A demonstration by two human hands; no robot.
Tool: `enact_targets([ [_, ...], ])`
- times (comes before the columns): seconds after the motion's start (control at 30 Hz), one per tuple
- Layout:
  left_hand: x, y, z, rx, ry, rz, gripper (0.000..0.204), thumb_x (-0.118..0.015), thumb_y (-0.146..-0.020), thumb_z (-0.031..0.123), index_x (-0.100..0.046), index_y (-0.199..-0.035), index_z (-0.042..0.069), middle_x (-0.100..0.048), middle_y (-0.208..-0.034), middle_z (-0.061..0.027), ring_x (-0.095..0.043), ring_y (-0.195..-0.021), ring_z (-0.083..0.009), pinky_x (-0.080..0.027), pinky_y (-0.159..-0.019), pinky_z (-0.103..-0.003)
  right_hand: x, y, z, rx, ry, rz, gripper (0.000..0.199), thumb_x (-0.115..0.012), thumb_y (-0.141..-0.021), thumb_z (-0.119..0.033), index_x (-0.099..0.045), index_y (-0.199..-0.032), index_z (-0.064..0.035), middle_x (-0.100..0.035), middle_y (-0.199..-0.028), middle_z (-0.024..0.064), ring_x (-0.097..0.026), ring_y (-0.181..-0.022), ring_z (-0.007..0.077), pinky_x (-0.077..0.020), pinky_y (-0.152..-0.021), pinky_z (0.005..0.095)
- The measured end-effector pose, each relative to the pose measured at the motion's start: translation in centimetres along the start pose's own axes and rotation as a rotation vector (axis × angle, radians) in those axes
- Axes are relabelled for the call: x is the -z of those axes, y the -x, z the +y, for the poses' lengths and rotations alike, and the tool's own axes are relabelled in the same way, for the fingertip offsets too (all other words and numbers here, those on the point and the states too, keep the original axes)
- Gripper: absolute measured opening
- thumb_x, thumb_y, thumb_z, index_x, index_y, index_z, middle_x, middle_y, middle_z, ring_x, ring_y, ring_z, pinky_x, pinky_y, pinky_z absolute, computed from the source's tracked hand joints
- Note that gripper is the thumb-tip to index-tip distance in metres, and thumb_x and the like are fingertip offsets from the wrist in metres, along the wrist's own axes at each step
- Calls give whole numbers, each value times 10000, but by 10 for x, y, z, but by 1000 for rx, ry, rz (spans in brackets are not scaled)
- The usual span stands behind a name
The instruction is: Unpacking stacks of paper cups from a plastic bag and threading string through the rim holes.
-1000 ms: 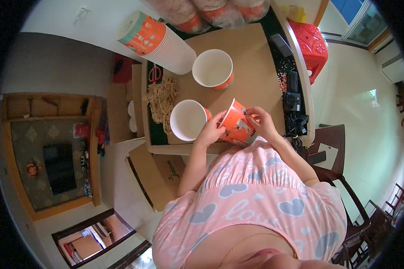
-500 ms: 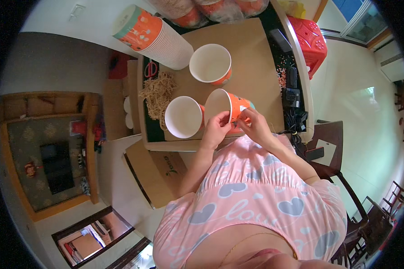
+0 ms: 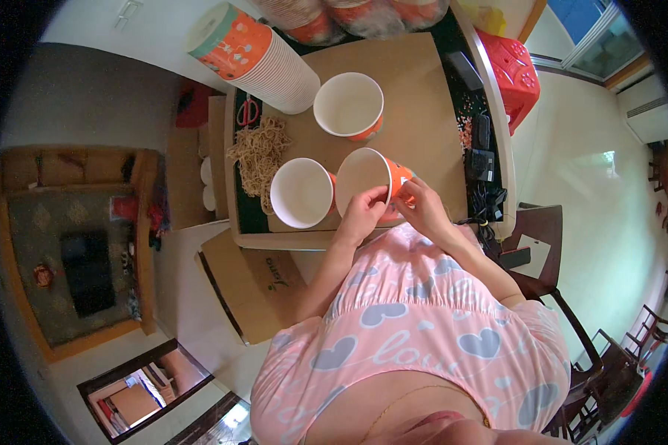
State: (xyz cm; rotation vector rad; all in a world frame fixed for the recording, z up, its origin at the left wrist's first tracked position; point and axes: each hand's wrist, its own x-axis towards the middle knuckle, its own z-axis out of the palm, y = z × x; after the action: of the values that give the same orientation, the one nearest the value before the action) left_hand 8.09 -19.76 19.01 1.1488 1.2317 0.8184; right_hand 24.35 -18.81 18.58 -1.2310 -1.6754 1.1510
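Near the table's front edge, an orange-and-white paper cup (image 3: 358, 176) is tilted with its white inside facing up. My left hand (image 3: 361, 213) is closed on its rim, fingertips at the inner edge. On the cup's orange outer wall, my right hand (image 3: 424, 211) pinches with thumb and fingers; whether a small thing is between them is hidden. To the left stands another paper cup (image 3: 302, 193), mouth up. A third paper cup (image 3: 349, 104) stands farther back.
A tall stack of nested cups (image 3: 260, 62) leans at the back left. Beside it lie red-handled scissors (image 3: 248, 113) and a tangle of brown twine (image 3: 259, 158). Cardboard (image 3: 416, 96) covers the tabletop. Black adapters (image 3: 479, 163) and cables line the right edge, near a red stool (image 3: 509, 74).
The whole view has shifted slightly. Both hands stay at the same cup, with the left fingers a little farther over its rim and its orange wall less visible.
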Motion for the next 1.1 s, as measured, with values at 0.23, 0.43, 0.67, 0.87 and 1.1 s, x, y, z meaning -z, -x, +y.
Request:
enact_targets([
  [0.23,-15,-16,-10,-23,-114,89,230,-530,-809,21,-619,-1018,-18,-660,-845,-70,-601,-742,-105,-480,-685,-249,2,-6,20,-25,100,3,128,-595,-764,-42,-578,-880,9,-545,-848,138,-598,-760,271,-499,-639,329],
  [0.43,-25,-32,-33,-174,-456,203,110,-569,-812,83,-626,-854,-1,-635,-648,-91,-598,-575,-136,-464,-552,-284,-2,-7,53,-87,55,30,113,-595,-777,-61,-579,-867,6,-587,-773,132,-588,-646,232,-480,-583,312],
  [0.67,-8,-45,-50,59,-52,139,130,-513,-878,118,-559,-868,-3,-619,-705,-77,-604,-589,-146,-476,-518,-262,17,5,-5,-207,317,-160,173,-581,-812,-199,-602,-847,-30,-624,-723,163,-609,-646,340,-482,-585,388],
  [0.87,-3,-53,-63,372,483,-64,140,-466,-876,74,-535,-979,6,-618,-825,-108,-616,-657,-202,-523,-595,-318,-20,17,-26,139,578,-318,127,-523,-832,-201,-577,-882,-98,-618,-775,116,-618,-648,317,-501,-576,404],
  [1.1,18,-44,-74,222,666,-368,141,-474,-862,133,-517,-951,32,-535,-688,-39,-511,-549,-97,-390,-425,-229,-6,-30,-44,142,448,-315,105,-566,-798,-97,-606,-878,-43,-586,-807,154,-587,-708,340,-471,-606,386],
])
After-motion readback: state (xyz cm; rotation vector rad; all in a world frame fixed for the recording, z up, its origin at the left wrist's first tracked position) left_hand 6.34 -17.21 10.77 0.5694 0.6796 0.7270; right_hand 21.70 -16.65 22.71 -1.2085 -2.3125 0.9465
